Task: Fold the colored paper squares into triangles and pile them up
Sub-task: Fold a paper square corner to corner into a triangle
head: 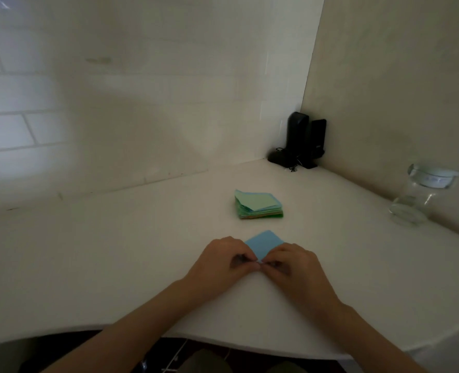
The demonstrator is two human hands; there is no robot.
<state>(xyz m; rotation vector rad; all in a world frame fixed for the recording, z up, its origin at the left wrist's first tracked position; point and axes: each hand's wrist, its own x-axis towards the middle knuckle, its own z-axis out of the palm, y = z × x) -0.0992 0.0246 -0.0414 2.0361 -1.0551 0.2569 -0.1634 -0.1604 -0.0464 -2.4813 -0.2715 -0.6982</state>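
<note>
A blue paper square [265, 243] lies on the white table [115, 251] with one corner pointing away from me. My left hand [224, 258] and my right hand [290, 262] meet at its near corner, and the fingertips of both pinch that corner. The hands hide the near half of the sheet. Beyond it, a stack of colored paper squares [258, 204] sits on the table with a pale green sheet on top.
A clear glass jar [419, 196] with a lid stands at the right by the wall. Black devices with cables [301, 144] sit in the far corner. The table's curved front edge [223, 343] runs close to me.
</note>
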